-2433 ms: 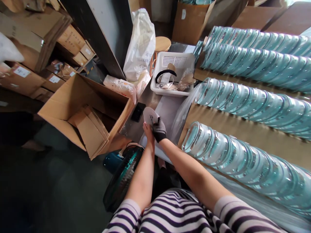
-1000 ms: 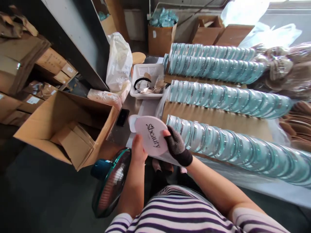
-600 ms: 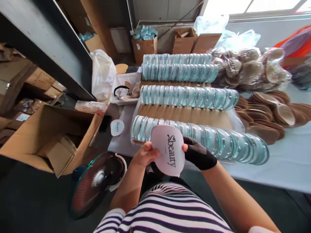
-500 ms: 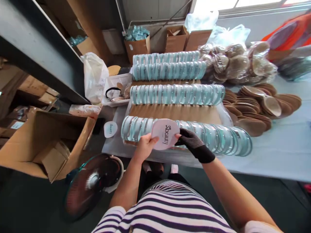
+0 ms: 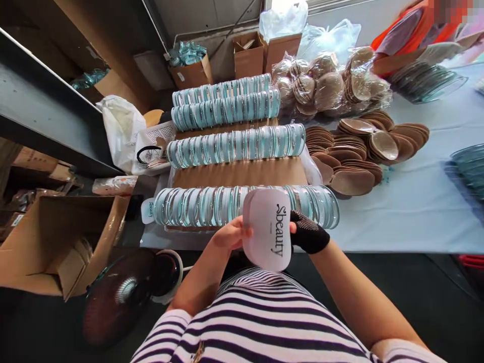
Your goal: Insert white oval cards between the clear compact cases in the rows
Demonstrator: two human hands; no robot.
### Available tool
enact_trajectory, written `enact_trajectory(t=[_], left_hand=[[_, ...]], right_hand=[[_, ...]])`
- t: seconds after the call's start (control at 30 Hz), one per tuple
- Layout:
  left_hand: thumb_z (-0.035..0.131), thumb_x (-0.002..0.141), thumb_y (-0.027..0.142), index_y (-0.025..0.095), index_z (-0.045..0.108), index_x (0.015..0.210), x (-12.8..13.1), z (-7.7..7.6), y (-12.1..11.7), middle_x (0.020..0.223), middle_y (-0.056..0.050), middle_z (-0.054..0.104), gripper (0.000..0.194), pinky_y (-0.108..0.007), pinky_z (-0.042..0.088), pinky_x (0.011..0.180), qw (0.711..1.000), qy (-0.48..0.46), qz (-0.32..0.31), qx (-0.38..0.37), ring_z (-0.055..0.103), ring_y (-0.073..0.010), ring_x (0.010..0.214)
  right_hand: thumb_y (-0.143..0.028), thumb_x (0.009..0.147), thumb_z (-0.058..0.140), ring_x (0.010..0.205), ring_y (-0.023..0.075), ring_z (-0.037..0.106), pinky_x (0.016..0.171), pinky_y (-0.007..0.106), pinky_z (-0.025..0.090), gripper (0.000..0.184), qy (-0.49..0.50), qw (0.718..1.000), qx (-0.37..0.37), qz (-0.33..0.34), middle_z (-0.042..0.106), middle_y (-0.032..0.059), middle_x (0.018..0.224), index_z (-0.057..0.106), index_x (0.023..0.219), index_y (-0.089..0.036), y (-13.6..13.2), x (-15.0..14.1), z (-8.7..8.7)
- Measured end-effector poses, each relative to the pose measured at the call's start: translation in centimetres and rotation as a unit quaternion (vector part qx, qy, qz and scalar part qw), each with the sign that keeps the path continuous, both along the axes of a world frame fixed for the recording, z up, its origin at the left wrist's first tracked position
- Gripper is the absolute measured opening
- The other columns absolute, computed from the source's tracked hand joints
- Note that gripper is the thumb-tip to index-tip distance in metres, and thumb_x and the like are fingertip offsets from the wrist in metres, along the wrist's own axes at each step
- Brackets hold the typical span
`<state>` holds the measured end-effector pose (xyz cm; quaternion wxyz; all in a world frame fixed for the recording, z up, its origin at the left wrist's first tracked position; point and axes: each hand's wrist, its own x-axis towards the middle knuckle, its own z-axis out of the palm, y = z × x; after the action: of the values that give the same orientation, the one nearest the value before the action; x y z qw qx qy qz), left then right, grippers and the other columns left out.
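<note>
Between both hands is a pale, rounded card [image 5: 260, 237] printed with "beauty", held in front of the striped shirt. My bare left hand [image 5: 230, 234] pinches its left edge. On the opposite edge, my right hand [image 5: 309, 233], in a dark fingertip-less glove, grips the card; some of its fingers are hidden behind it. Just beyond the hands runs the front row of clear, bluish rounded pieces [image 5: 196, 207], standing on edge. A similar printed card [image 5: 147, 211] lies at that row's left end.
More rows of clear pieces [image 5: 234, 145] stand on cardboard. Brown oval pads [image 5: 353, 181] and plastic-wrapped pads [image 5: 328, 91] lie to the right. A white basket [image 5: 161, 132], an open carton [image 5: 117, 212] and a fan [image 5: 124, 297] are at left. A person in orange [image 5: 406, 25] is at far right.
The card has come closer to my body and looks larger, with both hands still on it. My view has swung to the right, bringing more of the table and the person into sight.
</note>
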<state>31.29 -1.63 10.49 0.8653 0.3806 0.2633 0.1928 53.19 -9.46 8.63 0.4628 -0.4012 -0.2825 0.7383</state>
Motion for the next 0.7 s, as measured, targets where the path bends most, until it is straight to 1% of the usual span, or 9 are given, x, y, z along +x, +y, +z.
enact_trajectory(t=[0.1,0.17,0.23,0.3,0.37,0.47,0.53,0.63,0.7], left_hand=[[0.083,0.068,0.052,0.015,0.075,0.078,1.3,-0.4,0.8,0.075,-0.010,0.071,0.039,-0.037,0.054,0.072,0.985,0.106,0.044,0.127,0.068,-0.0281,0.079],[0.076,0.078,0.047,0.015,0.075,0.075,1.9,-1.0,1.3,0.074,-0.007,0.071,0.032,-0.033,0.053,0.070,0.955,0.163,0.070,0.239,0.065,-0.0229,0.073],[0.072,0.082,0.046,0.015,0.077,0.082,2.5,-1.9,1.7,0.078,-0.006,0.073,0.032,-0.032,0.052,0.072,0.940,0.160,0.106,0.281,0.065,-0.0219,0.075],[0.069,0.084,0.048,0.015,0.078,0.092,3.0,-2.8,2.1,0.086,-0.007,0.074,0.035,-0.034,0.052,0.079,0.942,0.130,0.148,0.270,0.066,-0.0225,0.082],[0.071,0.082,0.051,0.015,0.077,0.094,3.5,-3.5,2.5,0.090,-0.007,0.075,0.038,-0.035,0.052,0.085,0.948,0.100,0.186,0.238,0.067,-0.0227,0.087],[0.080,0.073,0.051,0.014,0.076,0.090,4.3,-4.0,2.8,0.090,-0.007,0.076,0.041,-0.034,0.053,0.082,0.965,0.061,0.210,0.142,0.068,-0.0218,0.084],[0.084,0.067,0.050,0.013,0.076,0.091,4.9,-4.1,2.5,0.091,-0.008,0.076,0.044,-0.033,0.054,0.079,0.975,0.038,0.207,0.077,0.069,-0.0209,0.082],[0.087,0.063,0.045,0.014,0.075,0.091,5.8,-4.2,1.5,0.092,-0.007,0.077,0.044,-0.030,0.054,0.079,0.979,0.012,0.199,0.034,0.070,-0.0193,0.084],[0.087,0.065,0.039,0.016,0.075,0.090,6.5,-4.2,1.1,0.090,-0.005,0.077,0.036,-0.027,0.054,0.077,0.979,0.016,0.202,0.010,0.070,-0.0171,0.082]], right_hand=[[-0.052,0.066,0.081,0.079,0.0209,0.069,0.067,0.032,0.059,0.060,-0.074,0.989,-0.020,-0.128,0.073,0.0106,0.096,0.067,0.112,-0.016,0.3,0.0,-1.1],[-0.049,0.073,0.076,0.084,0.0197,0.069,0.069,0.032,0.059,0.061,-0.137,0.965,-0.012,-0.226,0.073,0.0085,0.104,0.062,0.124,-0.019,0.6,-0.4,-1.4],[-0.050,0.079,0.069,0.096,0.0213,0.068,0.075,0.035,0.060,0.065,-0.193,0.932,0.019,-0.307,0.070,0.0076,0.116,0.054,0.137,-0.023,0.6,-1.0,-1.3],[-0.049,0.084,0.061,0.114,0.0242,0.063,0.090,0.042,0.058,0.063,-0.284,0.885,0.066,-0.364,0.065,0.0091,0.129,0.051,0.141,-0.024,0.4,-1.8,-0.8],[-0.045,0.087,0.058,0.129,0.0263,0.055,0.107,0.049,0.047,0.056,-0.400,0.816,0.118,-0.400,0.059,0.0117,0.139,0.056,0.137,-0.022,0.0,-2.9,-0.4],[-0.040,0.088,0.056,0.132,0.0269,0.053,0.113,0.049,0.041,0.043,-0.511,0.731,0.168,-0.419,0.056,0.0132,0.141,0.064,0.126,-0.021,-0.5,-5.1,-0.2],[-0.043,0.087,0.057,0.118,0.0260,0.061,0.103,0.045,0.049,0.038,-0.515,0.734,0.149,-0.417,0.064,0.0130,0.128,0.066,0.117,-0.022,-0.5,-6.5,-0.6],[-0.053,0.083,0.054,0.079,0.0218,0.065,0.073,0.038,0.057,0.036,-0.453,0.772,0.044,-0.444,0.070,0.0088,0.093,0.063,0.098,-0.021,-0.7,-6.5,-1.4],[-0.056,0.083,0.048,0.064,0.0187,0.058,0.059,0.035,0.052,0.037,-0.441,0.742,-0.032,-0.504,0.065,0.0061,0.079,0.059,0.088,-0.021,-1.9,-4.4,-1.6]])
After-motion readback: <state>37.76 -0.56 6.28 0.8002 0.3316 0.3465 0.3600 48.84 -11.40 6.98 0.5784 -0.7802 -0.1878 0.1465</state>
